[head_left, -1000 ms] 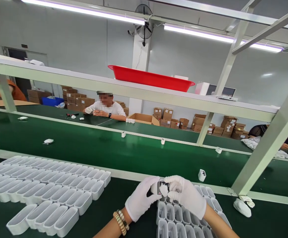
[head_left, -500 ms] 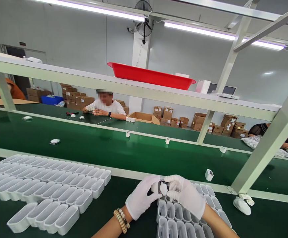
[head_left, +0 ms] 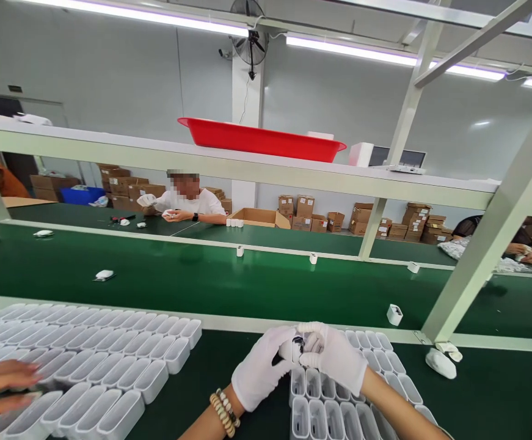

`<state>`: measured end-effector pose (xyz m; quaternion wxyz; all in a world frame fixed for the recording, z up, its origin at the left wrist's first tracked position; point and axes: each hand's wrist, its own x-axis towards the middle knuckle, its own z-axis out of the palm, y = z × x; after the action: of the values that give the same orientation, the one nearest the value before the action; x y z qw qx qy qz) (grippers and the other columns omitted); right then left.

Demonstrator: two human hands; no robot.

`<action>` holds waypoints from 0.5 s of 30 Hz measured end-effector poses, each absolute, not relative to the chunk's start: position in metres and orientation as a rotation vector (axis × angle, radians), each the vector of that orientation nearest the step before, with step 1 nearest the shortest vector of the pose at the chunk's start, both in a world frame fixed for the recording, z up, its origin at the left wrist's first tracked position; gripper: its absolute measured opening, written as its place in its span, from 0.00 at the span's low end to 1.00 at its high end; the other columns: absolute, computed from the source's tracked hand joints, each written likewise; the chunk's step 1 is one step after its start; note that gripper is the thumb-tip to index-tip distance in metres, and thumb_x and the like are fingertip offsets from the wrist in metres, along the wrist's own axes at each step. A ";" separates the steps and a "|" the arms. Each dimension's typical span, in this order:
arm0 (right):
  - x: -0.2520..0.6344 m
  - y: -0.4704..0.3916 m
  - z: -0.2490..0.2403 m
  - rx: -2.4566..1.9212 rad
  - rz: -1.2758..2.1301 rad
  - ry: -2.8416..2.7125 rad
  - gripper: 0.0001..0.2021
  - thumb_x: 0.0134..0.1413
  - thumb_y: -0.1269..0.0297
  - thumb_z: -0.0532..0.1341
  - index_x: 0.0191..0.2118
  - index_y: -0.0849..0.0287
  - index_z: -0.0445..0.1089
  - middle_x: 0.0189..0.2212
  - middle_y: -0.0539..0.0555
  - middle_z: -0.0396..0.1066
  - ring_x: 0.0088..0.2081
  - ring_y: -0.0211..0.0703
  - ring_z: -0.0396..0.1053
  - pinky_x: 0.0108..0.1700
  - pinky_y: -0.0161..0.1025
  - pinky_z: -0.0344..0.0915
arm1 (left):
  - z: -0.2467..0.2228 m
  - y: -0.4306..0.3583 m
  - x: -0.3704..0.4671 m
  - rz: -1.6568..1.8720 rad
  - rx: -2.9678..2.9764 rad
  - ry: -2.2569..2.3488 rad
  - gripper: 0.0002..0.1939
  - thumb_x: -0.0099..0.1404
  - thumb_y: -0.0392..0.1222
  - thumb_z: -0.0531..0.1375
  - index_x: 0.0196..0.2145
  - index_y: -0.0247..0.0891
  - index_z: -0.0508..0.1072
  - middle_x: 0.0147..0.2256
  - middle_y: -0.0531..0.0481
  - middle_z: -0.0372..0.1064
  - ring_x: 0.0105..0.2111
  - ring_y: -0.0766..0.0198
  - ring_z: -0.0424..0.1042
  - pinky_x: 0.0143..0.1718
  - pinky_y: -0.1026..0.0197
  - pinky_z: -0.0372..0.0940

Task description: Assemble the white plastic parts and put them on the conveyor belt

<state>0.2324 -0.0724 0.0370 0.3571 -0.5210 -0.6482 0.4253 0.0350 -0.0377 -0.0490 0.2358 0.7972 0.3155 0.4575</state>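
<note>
My left hand (head_left: 262, 368), in a white glove with a beaded bracelet at the wrist, grips a small white part with a dark face (head_left: 297, 348). My right hand (head_left: 336, 360), gloved too, closes its fingers against the part's right side, hiding much of it. Both hands are held together above the far left corner of a group of white oval cups (head_left: 328, 386). These cups stand upright in rows, open side up, under and beside my right hand.
At left stand rows of longer white cups (head_left: 121, 412); a co-worker's bare hand (head_left: 4, 386) reaches over them. Beyond runs a green belt (head_left: 165, 281) carrying small white units (head_left: 394, 315). A slanted post (head_left: 485, 232) rises at right, near a white bundle (head_left: 440, 363).
A co-worker's bare hand has come in at the left, over the cups. My hands stay together, and the part's white piece now shows less. The view has shifted slightly.
</note>
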 end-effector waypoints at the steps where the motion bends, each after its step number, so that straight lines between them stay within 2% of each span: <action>1: 0.232 -0.072 0.036 -1.362 1.100 -1.662 0.27 0.36 0.67 0.69 0.48 0.59 0.71 0.28 0.50 0.66 0.32 0.45 0.64 0.43 0.50 0.66 | -0.049 -0.038 0.035 1.264 2.179 0.867 0.25 0.62 0.35 0.66 0.57 0.44 0.71 0.56 0.42 0.73 0.57 0.49 0.72 0.61 0.42 0.67; 5: 0.231 -0.070 0.031 -1.415 1.096 -1.662 0.29 0.36 0.69 0.70 0.50 0.62 0.71 0.27 0.46 0.64 0.31 0.41 0.64 0.42 0.45 0.66 | -0.045 -0.044 0.037 1.282 2.148 0.856 0.23 0.63 0.39 0.66 0.56 0.44 0.73 0.55 0.42 0.74 0.56 0.48 0.73 0.59 0.42 0.68; 8: 0.232 -0.071 0.039 -1.381 1.162 -1.710 0.31 0.36 0.69 0.70 0.52 0.61 0.72 0.30 0.48 0.69 0.34 0.42 0.67 0.42 0.44 0.67 | -0.038 -0.050 0.037 1.278 2.170 0.826 0.22 0.63 0.44 0.67 0.55 0.45 0.74 0.55 0.42 0.75 0.55 0.47 0.74 0.58 0.43 0.69; 12: 0.242 -0.080 0.064 -1.235 1.389 -1.733 0.39 0.31 0.65 0.73 0.57 0.61 0.70 0.33 0.49 0.70 0.36 0.43 0.69 0.46 0.45 0.68 | -0.029 -0.059 0.037 1.309 2.168 0.873 0.24 0.61 0.53 0.68 0.54 0.43 0.76 0.53 0.39 0.77 0.52 0.44 0.76 0.55 0.42 0.72; 15: 0.249 -0.087 0.077 -1.123 1.515 -1.703 0.39 0.37 0.64 0.70 0.61 0.62 0.66 0.35 0.52 0.71 0.39 0.45 0.70 0.48 0.46 0.67 | -0.026 -0.061 0.037 1.322 2.149 0.919 0.26 0.61 0.58 0.67 0.53 0.42 0.77 0.52 0.38 0.77 0.51 0.43 0.77 0.53 0.42 0.74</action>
<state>0.2487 -0.0872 0.0769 0.2957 -0.4220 -0.6402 0.5697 0.0370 -0.0610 -0.0256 0.2264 0.7795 0.3335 0.4795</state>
